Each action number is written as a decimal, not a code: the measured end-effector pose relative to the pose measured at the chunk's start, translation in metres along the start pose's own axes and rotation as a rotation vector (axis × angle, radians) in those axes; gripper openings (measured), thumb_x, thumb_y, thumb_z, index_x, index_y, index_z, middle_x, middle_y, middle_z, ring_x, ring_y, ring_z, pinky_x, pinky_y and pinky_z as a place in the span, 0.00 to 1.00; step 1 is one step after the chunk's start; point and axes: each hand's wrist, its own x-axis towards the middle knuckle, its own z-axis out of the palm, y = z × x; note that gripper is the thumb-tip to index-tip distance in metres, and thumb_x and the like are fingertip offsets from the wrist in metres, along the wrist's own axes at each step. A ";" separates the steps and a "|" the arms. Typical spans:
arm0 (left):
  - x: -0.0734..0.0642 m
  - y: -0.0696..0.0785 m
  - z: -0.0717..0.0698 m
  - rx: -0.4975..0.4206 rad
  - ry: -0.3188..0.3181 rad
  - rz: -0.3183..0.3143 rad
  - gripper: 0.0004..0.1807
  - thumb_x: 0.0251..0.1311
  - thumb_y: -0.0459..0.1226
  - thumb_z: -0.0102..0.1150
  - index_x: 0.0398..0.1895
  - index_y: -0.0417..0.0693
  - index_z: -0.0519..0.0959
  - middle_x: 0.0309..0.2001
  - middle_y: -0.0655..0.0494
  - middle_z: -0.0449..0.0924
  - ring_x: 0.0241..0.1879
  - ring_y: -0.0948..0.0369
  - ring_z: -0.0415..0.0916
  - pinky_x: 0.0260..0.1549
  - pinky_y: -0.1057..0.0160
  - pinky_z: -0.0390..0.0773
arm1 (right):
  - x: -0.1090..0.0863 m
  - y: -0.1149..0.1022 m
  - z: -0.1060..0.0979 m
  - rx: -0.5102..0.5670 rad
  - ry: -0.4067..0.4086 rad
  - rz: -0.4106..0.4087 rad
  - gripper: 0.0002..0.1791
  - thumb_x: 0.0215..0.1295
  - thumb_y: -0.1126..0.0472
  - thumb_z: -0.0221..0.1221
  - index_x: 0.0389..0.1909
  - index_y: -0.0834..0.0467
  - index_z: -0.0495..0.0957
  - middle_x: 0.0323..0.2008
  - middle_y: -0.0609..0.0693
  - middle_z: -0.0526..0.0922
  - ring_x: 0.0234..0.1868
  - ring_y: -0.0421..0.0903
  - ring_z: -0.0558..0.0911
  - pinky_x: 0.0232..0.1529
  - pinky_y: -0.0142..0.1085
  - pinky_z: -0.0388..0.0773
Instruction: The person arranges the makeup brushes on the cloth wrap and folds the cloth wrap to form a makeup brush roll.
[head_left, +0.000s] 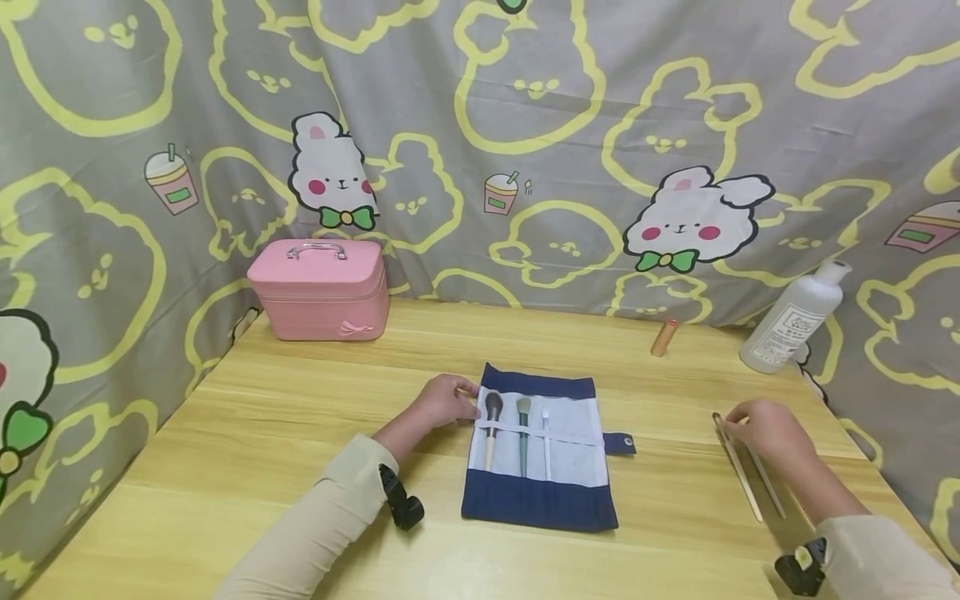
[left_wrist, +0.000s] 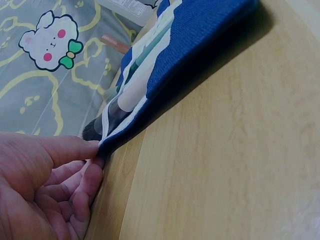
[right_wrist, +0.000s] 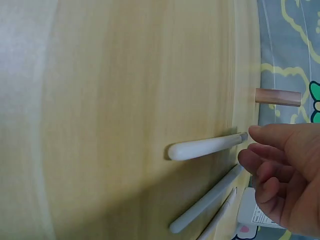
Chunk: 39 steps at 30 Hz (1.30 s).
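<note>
An unrolled navy brush roll [head_left: 540,507] with a pale lining lies in the middle of the table. Under its elastic band sit a dark-haired brush [head_left: 492,408], a green-handled brush [head_left: 523,442] and a thin white brush [head_left: 546,442]. My left hand [head_left: 446,402] pinches the roll's left edge between thumb and fingers, shown closely in the left wrist view. At the right, my right hand [head_left: 772,433] is at the upper end of a pale-handled makeup brush [right_wrist: 207,147], thumb and forefinger apart; its tip is hidden. Beside it lie two more brushes, including a grey-handled one [right_wrist: 205,200].
A pink case [head_left: 318,292] with a metal handle stands at the back left. At the back right are a copper-coloured tube [head_left: 663,337] and a white pump-less bottle [head_left: 795,321]. A patterned curtain [head_left: 420,100] hangs behind the wooden table [head_left: 300,433].
</note>
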 end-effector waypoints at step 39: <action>-0.001 -0.001 0.001 -0.033 0.014 0.003 0.19 0.44 0.31 0.69 0.43 0.40 0.80 0.24 0.54 0.80 0.22 0.61 0.75 0.23 0.65 0.72 | 0.024 -0.136 0.010 0.578 0.413 -0.116 0.20 0.57 0.49 0.63 0.40 0.62 0.79 0.24 0.55 0.82 0.15 0.41 0.74 0.15 0.32 0.71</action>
